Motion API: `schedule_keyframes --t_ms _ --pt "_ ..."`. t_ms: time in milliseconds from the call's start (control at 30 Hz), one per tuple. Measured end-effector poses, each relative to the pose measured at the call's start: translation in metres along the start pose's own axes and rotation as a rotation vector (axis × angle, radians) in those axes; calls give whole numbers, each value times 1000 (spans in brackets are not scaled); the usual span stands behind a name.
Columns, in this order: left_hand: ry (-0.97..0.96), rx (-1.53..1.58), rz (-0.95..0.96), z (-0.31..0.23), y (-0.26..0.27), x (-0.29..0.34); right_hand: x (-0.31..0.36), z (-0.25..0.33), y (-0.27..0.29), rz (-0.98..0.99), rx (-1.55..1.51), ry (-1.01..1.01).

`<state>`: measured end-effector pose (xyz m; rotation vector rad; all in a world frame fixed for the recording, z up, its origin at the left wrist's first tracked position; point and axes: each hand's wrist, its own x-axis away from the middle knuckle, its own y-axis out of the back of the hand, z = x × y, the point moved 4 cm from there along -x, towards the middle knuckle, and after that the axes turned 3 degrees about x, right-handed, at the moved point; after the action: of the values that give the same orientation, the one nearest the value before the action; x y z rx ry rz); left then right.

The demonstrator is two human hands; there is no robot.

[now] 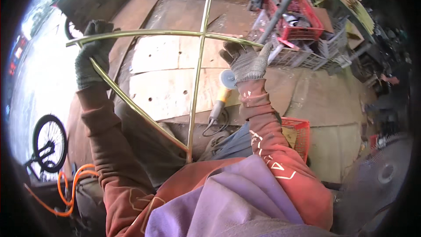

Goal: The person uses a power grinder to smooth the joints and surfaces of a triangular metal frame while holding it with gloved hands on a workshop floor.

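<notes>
Cataloguing remotely, I list: gold-coloured tubular metal frame, spanning from left glove, at one corner, finger closure hard to tell, to right glove, spread open near the crossbar's end. Probably stiff, light, slick; best gripped near joints.

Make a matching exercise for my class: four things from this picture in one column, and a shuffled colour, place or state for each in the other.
1. metal frame
2. angle grinder
3. hose
4. bicycle wheel

A. orange, at the lower left
B. on the floor, with a round disc
C. black tyre, at the left side
D. shiny gold tone, at the person's gloved hands

Pairs: 1-D, 2-B, 3-A, 4-C
</notes>
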<state>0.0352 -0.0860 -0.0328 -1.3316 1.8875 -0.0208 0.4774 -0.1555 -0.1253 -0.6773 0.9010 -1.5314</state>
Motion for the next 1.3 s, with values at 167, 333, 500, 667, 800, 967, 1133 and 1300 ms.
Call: schedule_keyframes --t_ms 167,333,500,667,800,967,1133,1300 --pt "216 403 -206 152 64 -1 36 71 -21 -98 89 181" --pt "546 308 -345 223 6 27 72 126 -5 -28 280 340" --pt "513 562 -263 293 27 31 108 118 -43 -150 608 458" --pt "687 337 -319 320 32 39 123 119 -66 -192 840 508" --pt "876 154 -432 302 8 46 127 124 -69 -253 908 520" --pt "823 377 -436 243 -32 38 132 124 -62 -241 811 521" --pt "927 216 -469 277 -2 54 139 115 -66 -272 881 465" --pt "936 173 -454 282 -4 52 146 114 -64 -316 929 477"
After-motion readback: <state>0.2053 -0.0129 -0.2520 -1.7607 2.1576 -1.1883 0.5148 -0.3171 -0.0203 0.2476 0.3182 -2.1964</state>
